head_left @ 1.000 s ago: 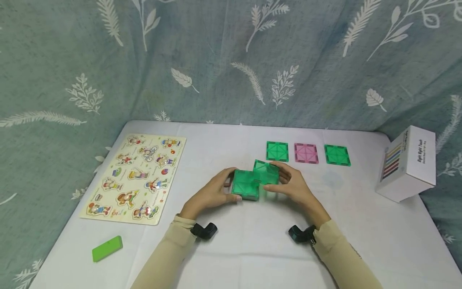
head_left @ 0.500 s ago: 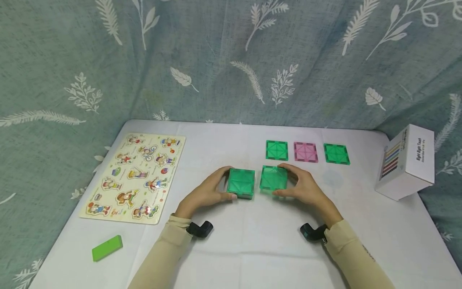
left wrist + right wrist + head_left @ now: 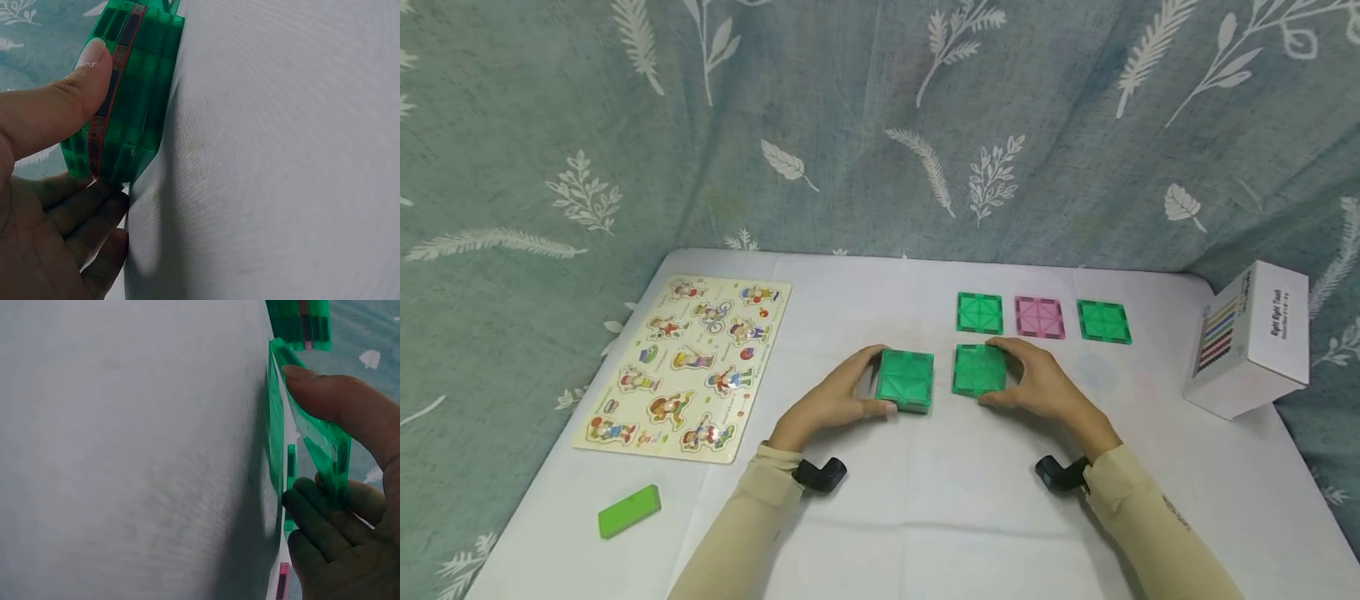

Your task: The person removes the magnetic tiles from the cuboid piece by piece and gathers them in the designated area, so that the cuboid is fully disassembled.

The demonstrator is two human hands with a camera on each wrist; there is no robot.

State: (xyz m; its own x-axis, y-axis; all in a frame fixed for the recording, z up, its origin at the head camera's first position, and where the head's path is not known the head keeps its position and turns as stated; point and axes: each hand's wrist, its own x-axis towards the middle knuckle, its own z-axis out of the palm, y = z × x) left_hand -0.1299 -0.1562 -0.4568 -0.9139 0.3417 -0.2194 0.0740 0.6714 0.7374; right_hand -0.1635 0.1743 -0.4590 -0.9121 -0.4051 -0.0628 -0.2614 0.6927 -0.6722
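Note:
My left hand (image 3: 831,400) grips a stack of green square magnetic tiles (image 3: 906,379) by its sides, thumb at the near edge and fingers at the far edge. In the left wrist view one pinkish-red layer shows within the green stack (image 3: 140,81), which sits on the white cloth. Just right of it, my right hand (image 3: 1045,383) pinches a single green magnetic tile (image 3: 979,369) between thumb and fingers. The right wrist view shows this tile (image 3: 319,434) tilted, one edge low at the cloth and the other raised.
Behind the right hand lie a green tile (image 3: 979,312), a pink tile (image 3: 1040,317) and another green tile (image 3: 1103,322) in a row. A picture puzzle board (image 3: 658,358) and a green block (image 3: 629,511) lie left. A white box (image 3: 1251,342) stands at the right.
My right hand has moved right, carrying the green tile from overlapping the stack to a spot beside it, lower toward the cloth. The left hand has stayed nearly still on the stack.

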